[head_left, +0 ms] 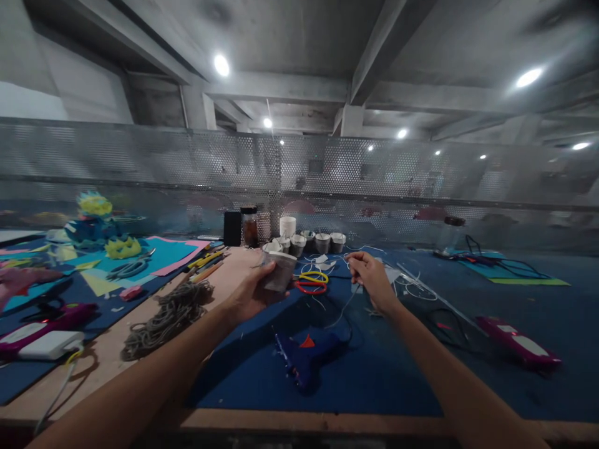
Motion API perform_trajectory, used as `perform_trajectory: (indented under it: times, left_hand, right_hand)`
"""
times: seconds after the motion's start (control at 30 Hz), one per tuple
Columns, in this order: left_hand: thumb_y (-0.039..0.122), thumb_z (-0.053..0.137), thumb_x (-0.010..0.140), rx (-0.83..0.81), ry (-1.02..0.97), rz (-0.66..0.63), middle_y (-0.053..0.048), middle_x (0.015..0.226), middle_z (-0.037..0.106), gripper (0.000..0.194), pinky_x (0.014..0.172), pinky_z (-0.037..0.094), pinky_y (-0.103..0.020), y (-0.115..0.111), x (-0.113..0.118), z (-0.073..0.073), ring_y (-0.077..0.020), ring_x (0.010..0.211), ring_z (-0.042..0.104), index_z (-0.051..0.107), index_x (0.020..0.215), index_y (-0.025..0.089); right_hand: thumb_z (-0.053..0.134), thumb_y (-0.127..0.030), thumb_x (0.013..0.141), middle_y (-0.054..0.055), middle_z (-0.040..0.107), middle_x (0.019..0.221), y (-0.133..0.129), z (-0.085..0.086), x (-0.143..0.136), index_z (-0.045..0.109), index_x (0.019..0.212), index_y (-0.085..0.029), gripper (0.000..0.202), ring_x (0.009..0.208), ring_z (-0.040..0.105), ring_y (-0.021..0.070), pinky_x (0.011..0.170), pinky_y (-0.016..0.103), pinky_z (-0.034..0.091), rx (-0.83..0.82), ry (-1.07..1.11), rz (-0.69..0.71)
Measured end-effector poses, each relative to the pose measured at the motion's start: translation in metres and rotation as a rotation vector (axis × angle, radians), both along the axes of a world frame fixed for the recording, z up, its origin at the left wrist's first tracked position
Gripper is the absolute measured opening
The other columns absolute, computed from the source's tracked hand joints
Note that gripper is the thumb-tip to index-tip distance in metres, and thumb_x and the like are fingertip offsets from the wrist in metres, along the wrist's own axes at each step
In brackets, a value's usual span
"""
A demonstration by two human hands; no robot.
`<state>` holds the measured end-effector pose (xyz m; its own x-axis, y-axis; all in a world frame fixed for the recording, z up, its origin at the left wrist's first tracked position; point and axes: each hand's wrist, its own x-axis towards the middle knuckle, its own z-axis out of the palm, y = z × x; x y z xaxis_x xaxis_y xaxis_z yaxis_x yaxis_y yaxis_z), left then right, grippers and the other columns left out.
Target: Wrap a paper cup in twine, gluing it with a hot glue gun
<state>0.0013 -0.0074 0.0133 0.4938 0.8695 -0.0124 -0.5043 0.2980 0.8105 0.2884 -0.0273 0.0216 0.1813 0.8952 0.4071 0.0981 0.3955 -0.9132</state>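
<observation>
My left hand [253, 290] is wrapped around a greyish cup [281, 272], tilted above the blue mat [374, 386]. Its inside does not show from here. Thumb and fingertips of my right hand [369, 274] are pinched together on a thin grey string [345, 307], whose loose length dangles toward the mat. Between the hands lie scissors [312, 282] with yellow and red handles. Nearer to me a blue glue gun [306, 358] with an orange trigger rests on its side.
Several small cups [322, 242] stand at the back by the perforated metal screen [234, 162]. A heap of grey cord [166, 318] lies left, near coloured sheets [173, 252]. White strips [416, 284] and a purple device [519, 342] are on the right.
</observation>
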Motion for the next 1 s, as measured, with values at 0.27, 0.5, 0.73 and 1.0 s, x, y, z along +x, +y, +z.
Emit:
perform_trajectory:
  times: [0.27,0.5,0.73,1.0]
  left_hand:
    - [0.034,0.058,0.089,0.016,-0.023,0.035,-0.019,0.114,0.070,0.044,0.080,0.058,-0.042,0.003,-0.008,0.000,-0.0307,0.100,0.068,0.061,0.126,0.010]
    - [0.032,0.056,0.088,0.042,-0.036,0.069,-0.021,0.118,0.069,0.046,0.083,0.057,-0.042,0.006,-0.008,0.000,-0.0327,0.105,0.067,0.061,0.126,0.007]
    - [0.027,0.058,0.089,0.061,-0.125,0.047,-0.016,0.112,0.072,0.038,0.084,0.056,-0.037,0.006,-0.005,0.000,-0.0274,0.098,0.070,0.063,0.123,0.011]
    - [0.032,0.056,0.088,0.043,-0.152,0.008,-0.020,0.107,0.073,0.045,0.073,0.057,-0.034,0.010,-0.013,0.000,-0.0287,0.094,0.070,0.062,0.125,0.006]
  right_hand:
    - [0.063,-0.035,0.083,-0.005,0.055,0.059,-0.015,0.008,-0.006,0.063,0.089,-0.018,0.019,0.045,0.044,0.0072,0.044,0.021,0.030,0.015,-0.038,0.139]
    - [0.062,-0.038,0.086,-0.003,0.060,0.060,-0.035,0.012,-0.019,0.065,0.097,-0.018,0.023,0.043,0.045,0.0074,0.046,0.021,0.037,-0.025,-0.175,0.321]
    - [0.058,-0.032,0.091,0.002,0.069,0.089,-0.076,0.027,-0.047,0.061,0.119,-0.023,0.030,0.062,0.063,0.0130,0.063,0.028,0.052,0.010,-0.372,0.478]
    - [0.051,-0.029,0.096,0.006,0.061,0.132,-0.157,0.044,-0.090,0.036,0.147,-0.031,0.053,0.110,0.062,0.0222,0.085,0.033,0.053,0.352,-1.150,0.650]
